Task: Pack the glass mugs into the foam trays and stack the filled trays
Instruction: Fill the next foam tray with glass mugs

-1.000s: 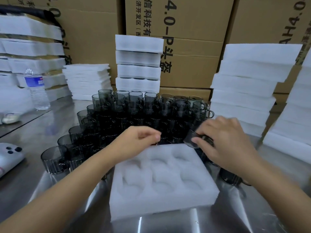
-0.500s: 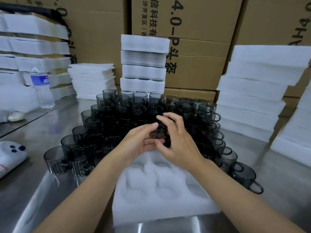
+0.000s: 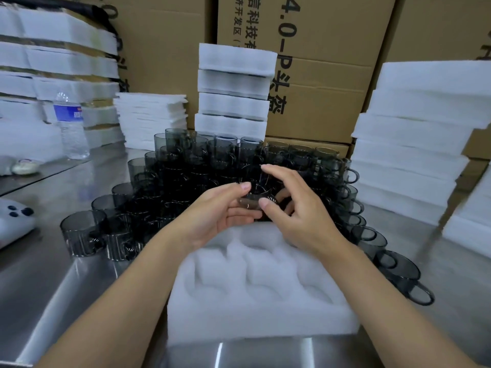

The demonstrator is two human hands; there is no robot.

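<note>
One smoky glass mug [image 3: 253, 201], pinched in the grip of left hand [image 3: 220, 217] and right hand [image 3: 301, 220] alike, near the dimpled white foam tray [image 3: 261, 312]

I work at a stainless steel table [image 3: 50, 282] whose brushed top shows soft, pale streaks of reflected light. A wall of brown cardboard boxes [image 3: 326, 107], printed with black characters, closes off the far side in front of me. At the far left a clear water bottle [image 3: 71, 128] with a blue label stands upright, with a small pale round object [image 3: 25, 167] near it. A white device [image 3: 12, 225] with dark buttons lies at the left edge.
</note>
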